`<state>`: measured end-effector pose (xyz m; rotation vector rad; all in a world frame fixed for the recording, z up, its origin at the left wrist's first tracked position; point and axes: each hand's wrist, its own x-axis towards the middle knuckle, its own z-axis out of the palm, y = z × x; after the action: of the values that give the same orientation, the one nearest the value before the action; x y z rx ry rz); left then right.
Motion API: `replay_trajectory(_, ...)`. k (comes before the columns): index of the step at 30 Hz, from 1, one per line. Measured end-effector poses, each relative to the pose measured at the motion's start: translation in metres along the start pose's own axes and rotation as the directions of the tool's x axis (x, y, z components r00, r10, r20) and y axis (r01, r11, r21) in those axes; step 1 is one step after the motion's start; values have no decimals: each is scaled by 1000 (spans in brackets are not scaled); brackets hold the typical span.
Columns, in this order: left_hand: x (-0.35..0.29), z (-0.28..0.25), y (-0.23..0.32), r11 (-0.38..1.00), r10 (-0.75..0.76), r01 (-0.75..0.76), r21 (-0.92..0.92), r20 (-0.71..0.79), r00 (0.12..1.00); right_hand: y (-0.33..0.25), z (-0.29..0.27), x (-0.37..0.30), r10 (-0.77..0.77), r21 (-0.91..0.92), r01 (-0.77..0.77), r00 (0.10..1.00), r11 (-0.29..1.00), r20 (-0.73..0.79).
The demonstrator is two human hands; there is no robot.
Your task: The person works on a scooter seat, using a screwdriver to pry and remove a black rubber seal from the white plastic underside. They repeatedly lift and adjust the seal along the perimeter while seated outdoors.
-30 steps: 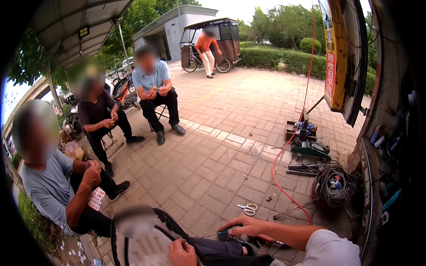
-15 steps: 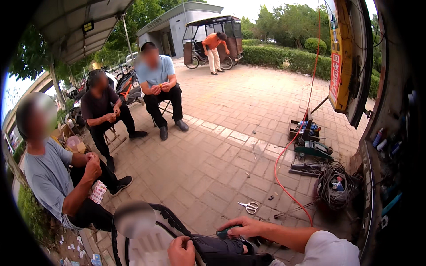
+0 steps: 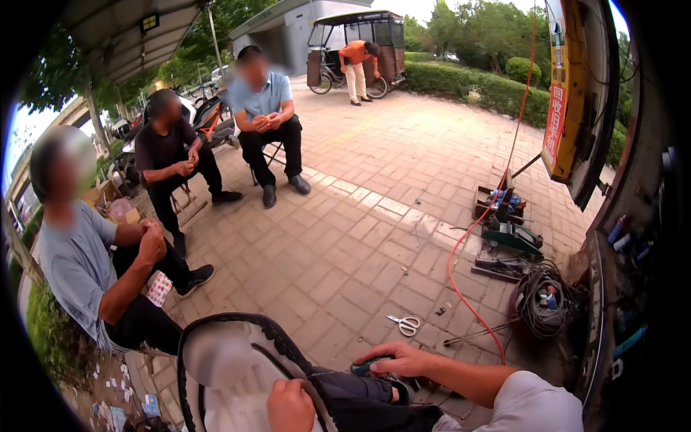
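An upturned scooter-type seat (image 3: pixel 229 414) leans across my lap, its pale hard underside showing inside a black cover edge (image 3: pixel 188 338). Part of that underside is smeared by a blur. My left hand (image 3: pixel 291 405) is closed at the seat's right rim, where it seems to grip the cover edge; the fingertips are hidden. Beyond my dark trousers, my right hand (image 3: pixel 389 358) is wrapped round a small dark green, rounded tool (image 3: pixel 366 366), whose kind I cannot make out. It is held just right of the seat, apart from it.
White-handled scissors (image 3: pixel 407 325) lie on the brick paving. A red hose (image 3: pixel 455 277) runs past a coil of wire (image 3: pixel 545 299) and a green machine (image 3: pixel 512 239). Three people sit at left; a person in orange (image 3: pixel 355 65) bends by a covered tricycle (image 3: pixel 392 54).
The seat has tipped up and shows more of its underside. My left hand has curled tighter at its rim. My right hand with the green tool has moved slightly up. The view has shifted a little.
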<state>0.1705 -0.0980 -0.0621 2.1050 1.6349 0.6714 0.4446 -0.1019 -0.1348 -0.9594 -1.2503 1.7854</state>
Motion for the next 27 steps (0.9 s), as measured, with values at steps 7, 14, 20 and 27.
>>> replay_trajectory(7, -37, -159, -62, 957, -290, 109, -269, -898, 330, -3, -10, -25, -11, 37, 21, 968, 999, -249)
replay_trajectory(14, -134, -205, -170, 385, -192, 906, 178, -944, 267, -32, 23, -20, -101, -58, 89, 967, 994, -236)
replay_trajectory(20, -73, -121, -58, 938, -73, 303, 171, -756, 651, -71, 39, -20, -481, -774, 379, 870, 507, 111)
replay_trajectory(27, -18, -8, -2, 945, -154, 125, -301, -74, 985, -87, 59, -24, -442, -931, 344, 858, 119, 261)
